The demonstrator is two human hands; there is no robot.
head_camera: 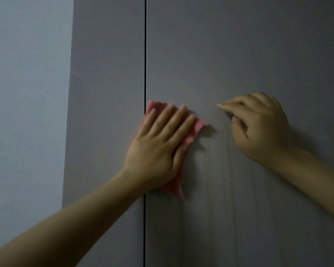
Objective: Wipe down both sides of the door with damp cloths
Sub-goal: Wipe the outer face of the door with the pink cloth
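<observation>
A grey door (239,54) fills the right part of the head view, its left edge marked by a thin dark vertical gap. My left hand (158,143) lies flat with fingers spread on a pink cloth (199,126), pressing it against the door right beside that gap. The cloth pokes out above the fingertips, to the right and below the palm. My right hand (258,128) rests against the door to the right of the cloth, fingers curled loosely, index finger pointing left. No cloth shows in the right hand.
A grey frame panel (106,93) stands left of the gap. A paler blue-grey wall (27,112) lies further left. Faint vertical streaks show on the door below my hands.
</observation>
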